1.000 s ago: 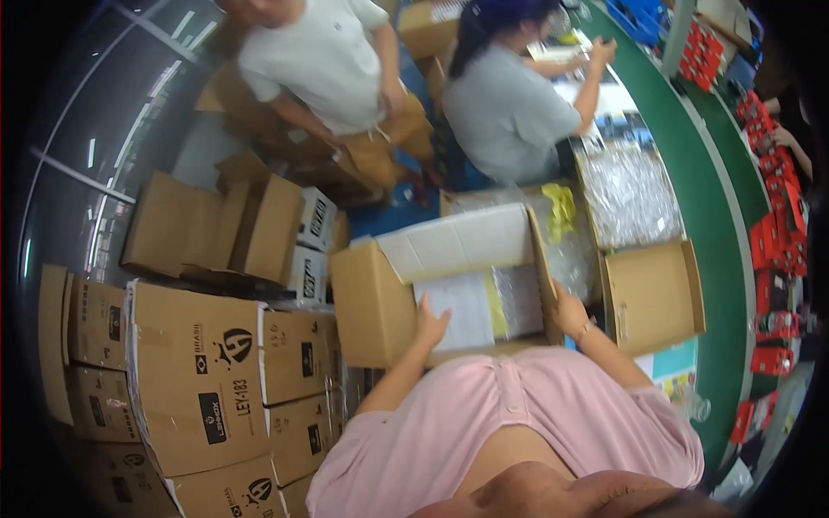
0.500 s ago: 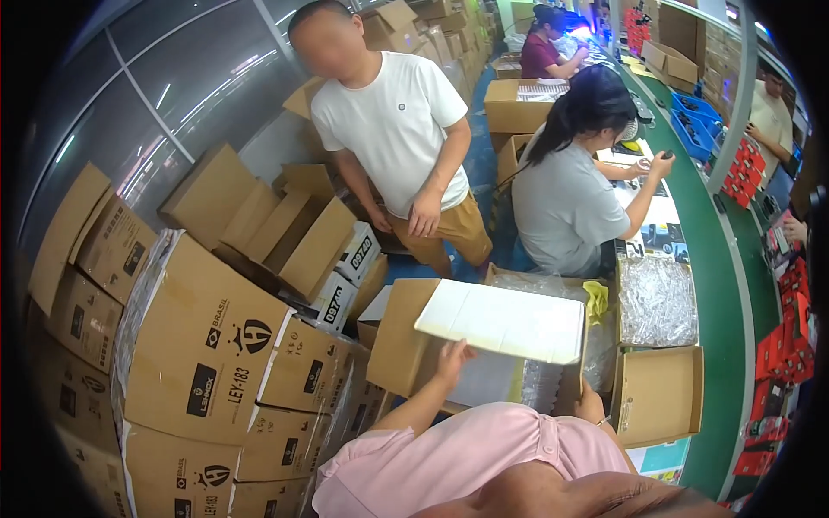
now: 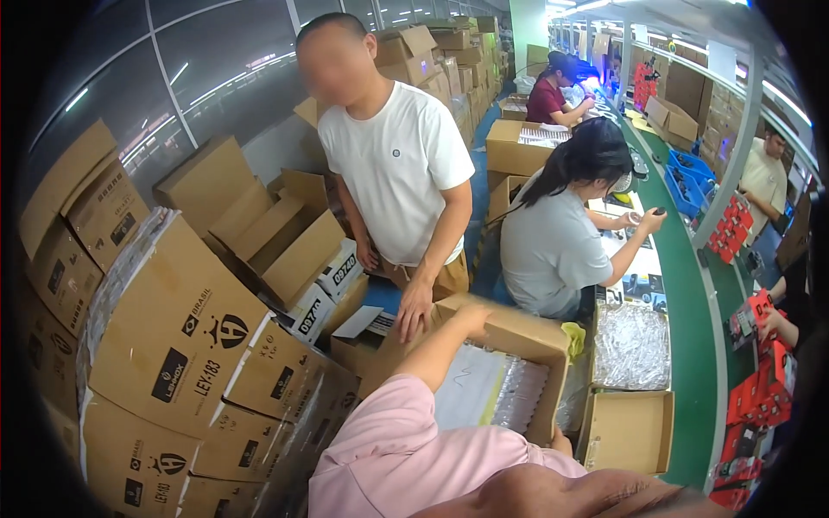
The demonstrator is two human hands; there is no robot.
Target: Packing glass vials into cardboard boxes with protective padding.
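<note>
- A person in a pink top reaches the left hand [image 3: 473, 316] up to the far flap of an open cardboard box [image 3: 518, 332], the fingers curled over the flap's edge and gripping it.
- The right hand [image 3: 562, 444] sits low at the box's near right corner, mostly hidden behind the cardboard wall; whether its fingers are apart or closed cannot be told.
- The box stands directly in front of the person, just left of the green conveyor belt [image 3: 691, 345], with a white sheet [image 3: 471, 388] and clear plastic packets [image 3: 518, 393] lying inside.
- A co-worker in a white T-shirt [image 3: 397, 164] stands just beyond the box, one hand [image 3: 414, 311] lowered close to the same flap.
- A seated co-worker in a grey shirt [image 3: 553, 250] faces the belt, hands raised over it.
- To the right, a second box holds bagged clear plastic parts [image 3: 632, 345], and an empty brown carton [image 3: 629, 429] sits nearer.
- Stacked printed cartons [image 3: 173, 345] fill the left side.
- Red packaged goods [image 3: 760, 388] line the belt's far edge.
</note>
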